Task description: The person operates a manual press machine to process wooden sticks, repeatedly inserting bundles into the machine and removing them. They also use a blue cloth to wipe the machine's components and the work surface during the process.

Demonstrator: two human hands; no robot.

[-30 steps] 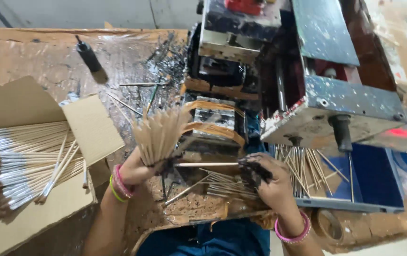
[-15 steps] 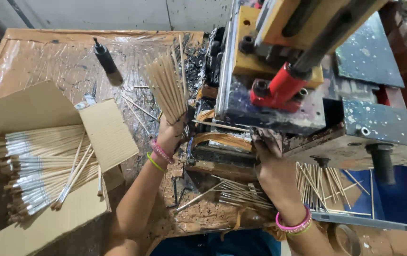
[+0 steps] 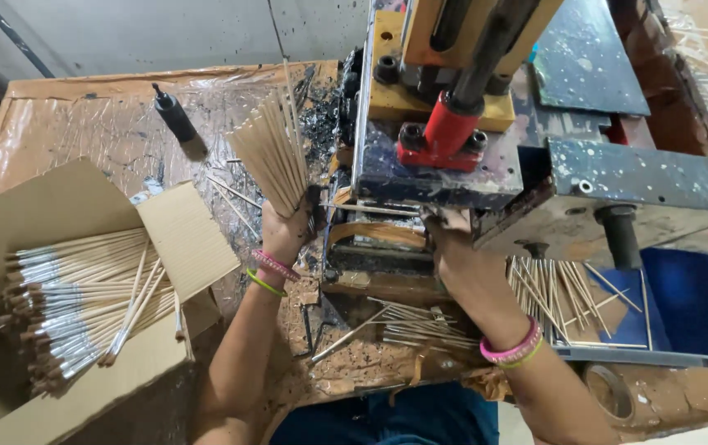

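Looks like a decent way through but nowhere near done: the cardboard box [image 3: 82,346] left of the press machine [image 3: 486,140] already holds a big stack of finished brushes [image 3: 74,305], while the left hand [image 3: 288,231] has its fingers wrapped tight around the bottom of a fat fan of bare wooden sticks [image 3: 271,152], just left of the machine. The right hand [image 3: 461,255] is tucked under the machine's front edge, so I can't tell what those fingers are doing, and more loose sticks [image 3: 556,288] sit in the blue tray [image 3: 684,313] below the machine.
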